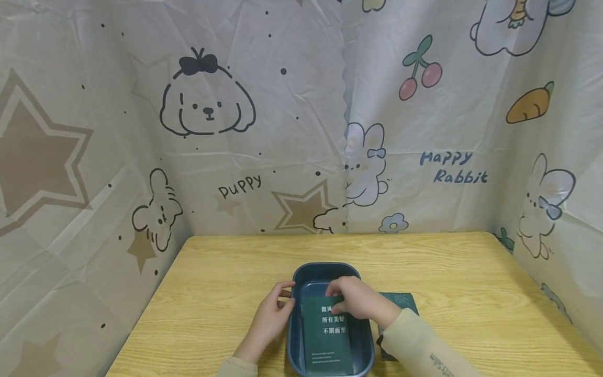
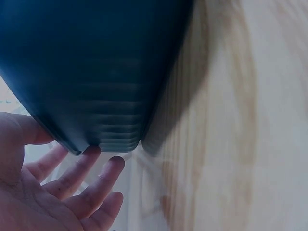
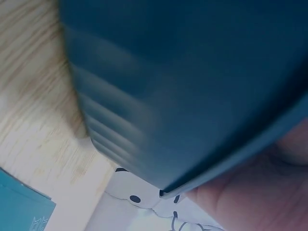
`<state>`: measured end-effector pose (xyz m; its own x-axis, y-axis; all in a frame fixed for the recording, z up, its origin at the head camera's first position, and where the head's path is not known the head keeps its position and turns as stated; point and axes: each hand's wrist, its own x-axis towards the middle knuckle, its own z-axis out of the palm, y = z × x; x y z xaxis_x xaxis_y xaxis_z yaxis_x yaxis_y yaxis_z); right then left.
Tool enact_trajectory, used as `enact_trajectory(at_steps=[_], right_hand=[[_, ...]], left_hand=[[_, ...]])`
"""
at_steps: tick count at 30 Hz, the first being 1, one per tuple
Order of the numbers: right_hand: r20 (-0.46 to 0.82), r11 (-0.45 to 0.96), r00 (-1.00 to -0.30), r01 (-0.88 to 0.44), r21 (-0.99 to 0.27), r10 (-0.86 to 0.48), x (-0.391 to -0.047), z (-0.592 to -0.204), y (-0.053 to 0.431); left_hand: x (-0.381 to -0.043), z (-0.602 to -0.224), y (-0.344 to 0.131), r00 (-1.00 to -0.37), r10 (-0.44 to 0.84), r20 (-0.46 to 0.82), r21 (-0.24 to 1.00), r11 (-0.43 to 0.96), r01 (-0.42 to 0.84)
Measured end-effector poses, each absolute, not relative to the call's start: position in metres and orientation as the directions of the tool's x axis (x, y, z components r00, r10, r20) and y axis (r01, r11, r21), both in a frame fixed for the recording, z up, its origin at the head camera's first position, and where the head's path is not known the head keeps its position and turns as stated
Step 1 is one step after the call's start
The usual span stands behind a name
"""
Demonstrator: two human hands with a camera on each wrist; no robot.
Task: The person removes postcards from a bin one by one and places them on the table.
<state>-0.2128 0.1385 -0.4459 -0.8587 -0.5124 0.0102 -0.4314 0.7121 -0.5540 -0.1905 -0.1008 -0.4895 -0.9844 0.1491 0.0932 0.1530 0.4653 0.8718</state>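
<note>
A dark blue rectangular tray (image 1: 297, 340) with rounded corners stands at the table's near middle. Inside it lies a dark green booklet (image 1: 330, 343) with white Chinese characters on its cover. My right hand (image 1: 355, 298) reaches in over the tray and pinches the booklet's far edge, thumb on the cover. In the right wrist view the tray's outer wall (image 3: 192, 96) hides the booklet and the fingertips. My left hand (image 1: 273, 317) is at the tray's left side, fingers spread and lightly bent. In the left wrist view its fingertips (image 2: 94, 153) touch the tray's rim and outer wall.
Another dark green item (image 1: 400, 301) with a pale pattern lies on the wooden table (image 1: 226, 283) right of the tray, partly under my right forearm. A printed cloth (image 1: 301, 104) with cartoon animals hangs around the back and both sides.
</note>
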Motion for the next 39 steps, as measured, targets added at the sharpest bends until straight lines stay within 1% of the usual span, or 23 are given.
enact_trajectory(at_steps=[4,10,18,33,39], right_hand=[[0.039,0.704,-0.859,-0.443,-0.555,-0.511,-0.2136,-0.4478,0.1387],[0.096,0.709,-0.857,-0.478,-0.519,-0.507,-0.2142,-0.4529,0.1387],[0.131,0.714,-0.857,-0.492,-0.498,-0.499,-0.2099,-0.4537,0.1369],[0.136,0.722,-0.848,-0.51,-0.467,-0.512,-0.2089,-0.4526,0.1356],[0.134,0.704,-0.842,-0.515,-0.489,-0.523,-0.2099,-0.4515,0.1384]], left_hand=[[-0.1907,-0.4898,-0.1004,-0.984,0.148,0.095,0.871,0.466,0.154],[-0.191,-0.4901,-0.0999,-0.986,0.141,0.09,0.874,0.464,0.146],[-0.1908,-0.4896,-0.0992,-0.987,0.137,0.089,0.875,0.463,0.143],[-0.1904,-0.4894,-0.0994,-0.987,0.134,0.085,0.879,0.456,0.137],[-0.1903,-0.4893,-0.0994,-0.987,0.135,0.087,0.877,0.46,0.14]])
